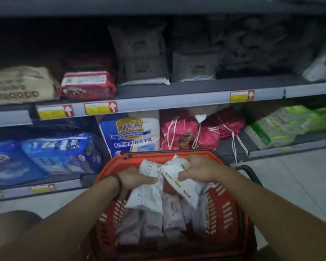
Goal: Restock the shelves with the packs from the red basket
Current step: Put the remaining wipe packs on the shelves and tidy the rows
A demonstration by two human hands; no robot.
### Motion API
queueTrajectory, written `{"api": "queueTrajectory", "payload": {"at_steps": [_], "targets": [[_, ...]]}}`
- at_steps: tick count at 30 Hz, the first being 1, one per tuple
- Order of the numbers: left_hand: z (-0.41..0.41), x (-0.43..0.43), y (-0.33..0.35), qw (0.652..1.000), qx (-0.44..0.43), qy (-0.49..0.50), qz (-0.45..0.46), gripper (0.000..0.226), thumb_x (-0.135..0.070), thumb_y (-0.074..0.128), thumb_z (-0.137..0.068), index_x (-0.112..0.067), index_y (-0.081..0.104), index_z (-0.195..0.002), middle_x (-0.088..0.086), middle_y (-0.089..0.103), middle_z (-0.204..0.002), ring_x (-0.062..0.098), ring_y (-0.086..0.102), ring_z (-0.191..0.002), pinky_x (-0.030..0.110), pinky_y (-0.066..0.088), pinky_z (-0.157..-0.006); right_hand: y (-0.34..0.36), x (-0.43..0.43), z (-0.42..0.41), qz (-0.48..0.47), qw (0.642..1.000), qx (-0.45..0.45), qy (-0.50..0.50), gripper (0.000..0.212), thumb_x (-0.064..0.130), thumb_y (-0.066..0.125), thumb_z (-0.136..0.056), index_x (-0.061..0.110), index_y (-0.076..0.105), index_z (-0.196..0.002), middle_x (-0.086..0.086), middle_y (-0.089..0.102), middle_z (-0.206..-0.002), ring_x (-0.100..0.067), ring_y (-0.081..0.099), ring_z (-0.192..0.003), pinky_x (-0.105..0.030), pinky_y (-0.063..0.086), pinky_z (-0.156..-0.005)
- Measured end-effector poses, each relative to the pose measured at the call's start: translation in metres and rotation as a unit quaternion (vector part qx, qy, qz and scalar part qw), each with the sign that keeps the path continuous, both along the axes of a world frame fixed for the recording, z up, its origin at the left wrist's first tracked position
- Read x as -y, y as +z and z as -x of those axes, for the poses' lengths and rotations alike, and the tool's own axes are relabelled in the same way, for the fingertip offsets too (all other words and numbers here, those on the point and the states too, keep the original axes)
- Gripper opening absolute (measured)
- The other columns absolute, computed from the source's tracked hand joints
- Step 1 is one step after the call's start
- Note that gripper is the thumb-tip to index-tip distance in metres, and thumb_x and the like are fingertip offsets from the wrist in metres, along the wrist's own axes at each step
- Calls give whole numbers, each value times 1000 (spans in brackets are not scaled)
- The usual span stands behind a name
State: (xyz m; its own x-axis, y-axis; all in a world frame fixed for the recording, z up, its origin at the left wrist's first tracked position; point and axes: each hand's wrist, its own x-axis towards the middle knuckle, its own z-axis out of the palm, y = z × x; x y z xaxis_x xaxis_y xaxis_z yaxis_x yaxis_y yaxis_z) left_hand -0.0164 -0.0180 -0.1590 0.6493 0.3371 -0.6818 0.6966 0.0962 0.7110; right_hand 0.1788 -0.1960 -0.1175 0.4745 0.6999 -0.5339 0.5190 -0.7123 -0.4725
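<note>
Since the packs [172,211] are soft, plastic-wrapped pouches, they can probably be expected to feel light, squishy and a bit slippery, so a grab across the middle is likely safer than one by a floppy corner. At lower centre of the frame the red basket [221,206] is seen well filled with them, stood on end. One white pack [147,196] is gripped in the left hand [134,178], fingers curled round it. A green-marked pack [179,178] is clamped by the right hand [201,169]. Both are over the basket's upper end.
</note>
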Motion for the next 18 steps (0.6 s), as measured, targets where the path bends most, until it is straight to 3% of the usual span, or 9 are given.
{"api": "queueTrajectory", "payload": {"at_steps": [2, 5, 9, 12, 15, 18], "targets": [[7, -5, 32, 999, 33, 29, 32, 53, -31, 90, -75, -6, 75, -120, 18, 77, -117, 37, 73, -111, 57, 53, -106, 38, 6, 5, -33, 996, 73, 36, 56, 50, 87, -67, 19, 65, -107, 0, 74, -102, -19, 72, -90, -40, 61, -81], [13, -7, 75, 985, 83, 83, 126, 34, -8, 64, -94, -2, 69, -127, 28, 73, -121, 47, 68, -116, 56, 55, -101, 74, 18, 23, -120, 982, 146, 26, 69, 48, 88, -62, 29, 55, -120, 7, 72, -103, -16, 70, -90, -39, 61, -79], [17, 14, 107, 963, 203, 95, 150, 52, -32, 79, -86, -11, 66, -132, 23, 73, -125, 42, 70, -116, 51, 60, -94, 88, 24, 38, -240, 953, 184, 16, 68, 54, 88, -59, 35, 60, -117, 11, 70, -96, -9, 66, -87, -37, 58, -77], [7, 38, 103, 951, 276, 107, 91, 61, -18, 84, -79, -9, 60, -134, 19, 75, -122, 39, 73, -111, 48, 62, -89, 93, 17, 44, -282, 931, 222, 57, 78, 71, 81, -60, 40, 63, -129, 19, 65, -110, -5, 60, -101, -29, 52, -89], [-4, 53, 107, 933, 314, 152, 84, 57, -13, 83, -77, -11, 61, -129, 17, 77, -117, 38, 75, -106, 48, 64, -85, 88, 14, 48, -323, 928, 185, -10, 68, 71, 83, -59, 39, 68, -117, 19, 67, -100, -1, 63, -89, -28, 55, -78], [-7, 53, 108, 915, 352, 170, 95, 56, -16, 77, -77, -16, 60, -130, 14, 77, -120, 36, 75, -108, 47, 64, -85, 81, 8, 45, -359, 912, 57, -188, 63, 62, 93, -59, 32, 65, -106, 11, 77, -92, -1, 72, -77, -29, 61, -69]]}}
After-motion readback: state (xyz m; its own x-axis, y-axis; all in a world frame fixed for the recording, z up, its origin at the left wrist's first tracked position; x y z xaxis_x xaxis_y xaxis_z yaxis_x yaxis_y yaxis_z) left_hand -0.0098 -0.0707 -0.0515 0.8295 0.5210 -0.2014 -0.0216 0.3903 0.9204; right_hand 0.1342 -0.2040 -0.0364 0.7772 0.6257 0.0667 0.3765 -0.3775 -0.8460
